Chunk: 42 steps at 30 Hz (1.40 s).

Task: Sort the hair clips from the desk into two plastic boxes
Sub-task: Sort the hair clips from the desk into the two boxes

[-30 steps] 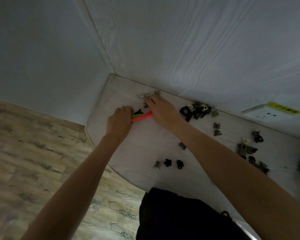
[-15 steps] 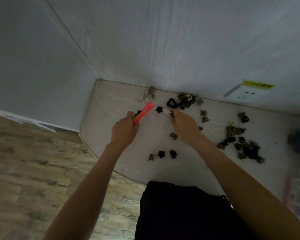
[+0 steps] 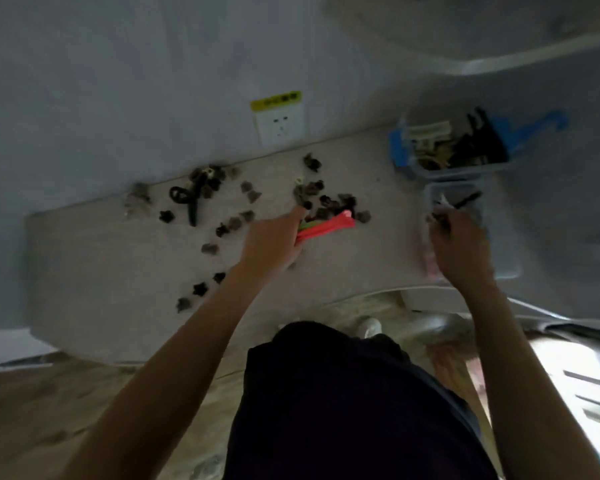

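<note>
Hair clips (image 3: pixel 329 202): small dark clips lie scattered over the pale desk (image 3: pixel 118 258), thickest near the back wall and just beyond the left hand.
Left hand (image 3: pixel 271 244): fingers curled and clamped on a bundle of long clips (image 3: pixel 326 226), pink with a green one beside them; the bundle points toward the right over the desk.
Right hand (image 3: pixel 459 244): fingers pinched together at the near edge of the nearer box; something small and dark sits at the fingertips, too blurred to name.
Nearer box (image 3: pixel 506 268): clear plastic, at the right end of the desk; a few dark, thin pieces show inside.
Farther box (image 3: pixel 465 173): clear plastic with blue latches, just behind the nearer box; it holds a heap of dark and yellowish clips.
Wall socket (image 3: pixel 279 121): on the wall behind the desk, with a yellow label on top.
</note>
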Each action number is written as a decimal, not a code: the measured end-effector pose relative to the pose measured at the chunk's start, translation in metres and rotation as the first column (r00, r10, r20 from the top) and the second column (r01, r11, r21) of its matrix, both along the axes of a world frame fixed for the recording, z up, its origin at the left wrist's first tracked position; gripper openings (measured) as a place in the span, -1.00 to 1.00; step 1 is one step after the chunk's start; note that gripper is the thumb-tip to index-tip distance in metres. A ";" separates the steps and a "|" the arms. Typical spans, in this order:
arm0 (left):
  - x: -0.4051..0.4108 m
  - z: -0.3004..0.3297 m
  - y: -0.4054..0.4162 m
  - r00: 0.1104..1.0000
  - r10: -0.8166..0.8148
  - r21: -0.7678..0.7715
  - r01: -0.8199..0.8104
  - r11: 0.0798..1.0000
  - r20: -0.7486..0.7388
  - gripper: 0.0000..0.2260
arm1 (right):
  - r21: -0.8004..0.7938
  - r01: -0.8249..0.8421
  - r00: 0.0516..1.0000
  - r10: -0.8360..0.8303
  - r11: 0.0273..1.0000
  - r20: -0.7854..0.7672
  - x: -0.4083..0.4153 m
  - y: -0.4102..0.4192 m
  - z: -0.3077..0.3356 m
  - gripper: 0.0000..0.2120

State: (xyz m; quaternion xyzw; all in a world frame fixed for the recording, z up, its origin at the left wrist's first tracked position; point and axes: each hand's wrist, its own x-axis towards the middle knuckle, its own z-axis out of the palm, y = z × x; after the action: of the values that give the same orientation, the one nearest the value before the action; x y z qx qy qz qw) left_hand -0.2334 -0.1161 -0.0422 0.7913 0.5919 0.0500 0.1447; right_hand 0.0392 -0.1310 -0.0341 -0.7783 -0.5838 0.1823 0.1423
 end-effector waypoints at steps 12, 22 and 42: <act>0.201 -0.008 0.026 0.796 -0.596 0.289 0.597 0.748 -0.103 -0.73 | 0.111 0.051 0.943 -0.011 0.992 -0.333 0.112 -0.023 -0.006 -0.69; 0.258 -0.020 0.054 0.767 -0.640 -0.096 0.641 0.762 0.040 -0.58 | 0.130 -0.152 0.967 0.174 0.980 -0.188 0.134 -0.054 -0.027 -0.66; 0.161 -0.031 0.003 0.898 -0.138 0.075 0.117 0.990 0.419 -0.64 | 0.286 -0.207 0.978 0.204 0.936 0.041 0.068 -0.035 -0.026 -0.67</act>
State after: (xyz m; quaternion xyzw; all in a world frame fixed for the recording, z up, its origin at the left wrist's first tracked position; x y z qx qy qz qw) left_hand -0.0729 -0.1135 -0.0731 0.8019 0.4922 0.2249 0.2534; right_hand 0.1071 -0.1661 -0.0601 -0.6848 -0.6829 0.1051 0.2314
